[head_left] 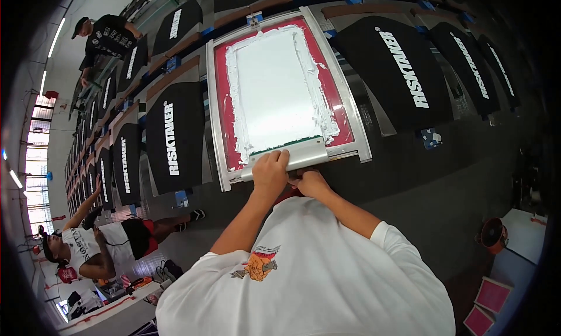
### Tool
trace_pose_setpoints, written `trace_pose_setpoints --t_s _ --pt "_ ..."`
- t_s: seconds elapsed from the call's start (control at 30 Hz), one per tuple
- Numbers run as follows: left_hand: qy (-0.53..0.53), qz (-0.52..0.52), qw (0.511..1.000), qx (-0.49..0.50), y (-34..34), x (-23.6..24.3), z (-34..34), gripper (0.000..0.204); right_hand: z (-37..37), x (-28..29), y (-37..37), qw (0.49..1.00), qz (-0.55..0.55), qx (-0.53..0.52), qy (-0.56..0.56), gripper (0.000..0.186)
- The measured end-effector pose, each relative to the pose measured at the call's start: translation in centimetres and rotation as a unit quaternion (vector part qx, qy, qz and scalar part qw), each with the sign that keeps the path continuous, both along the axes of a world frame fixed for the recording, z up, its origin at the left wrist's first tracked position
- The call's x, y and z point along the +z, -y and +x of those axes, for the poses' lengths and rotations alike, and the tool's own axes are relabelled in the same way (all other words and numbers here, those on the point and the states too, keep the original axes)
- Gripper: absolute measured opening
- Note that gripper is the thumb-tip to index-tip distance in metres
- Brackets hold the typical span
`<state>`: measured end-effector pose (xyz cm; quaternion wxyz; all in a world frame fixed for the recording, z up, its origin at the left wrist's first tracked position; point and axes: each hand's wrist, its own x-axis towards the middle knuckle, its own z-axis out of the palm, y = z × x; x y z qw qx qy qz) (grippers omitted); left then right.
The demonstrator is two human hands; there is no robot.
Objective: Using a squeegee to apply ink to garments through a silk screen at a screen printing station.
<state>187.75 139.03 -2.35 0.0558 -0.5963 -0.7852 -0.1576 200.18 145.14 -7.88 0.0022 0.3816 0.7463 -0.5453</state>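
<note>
A screen-printing frame (pixel 215 83) with a red mesh border lies in front of me, coated with white ink (pixel 272 87) that is thick and uneven round the edges. A metal squeegee (pixel 307 153) with a green blade rests across its near end. My left hand (pixel 270 175) is closed over the squeegee's bar, fingers on top. My right hand (pixel 311 184) is just to its right, below the bar at the frame's near edge, with fingers curled under; what they hold is hidden. Both forearms reach up from my white shirt.
Black fabric panels (pixel 380 73) with white lettering lie on boards in rows to both sides. A co-worker (pixel 105 40) stands across the tables at upper left; another (pixel 114 248) is at lower left, reaching toward a panel. A fan (pixel 491 232) and pink screens (pixel 494 292) are at lower right.
</note>
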Motion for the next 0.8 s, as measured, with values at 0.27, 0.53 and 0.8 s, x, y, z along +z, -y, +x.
trace_pose_setpoints --t_s 0.27,0.53,0.8 --pt "0.088 -0.186 0.972 0.117 -5.8 6.5 -6.6 0.031 1.3 -1.3 -0.3 0.996 -0.023 0.017 -0.084 0.028" --pt "0.483 0.005 0.834 0.268 0.6 1.6 -19.3 0.045 5.9 3.3 -8.5 0.976 0.170 -0.107 -0.087 0.030" --pt "0.679 0.098 0.655 0.316 0.6 -0.1 -18.8 0.042 6.7 -1.8 -16.9 0.960 -0.053 -0.275 -0.022 0.063"
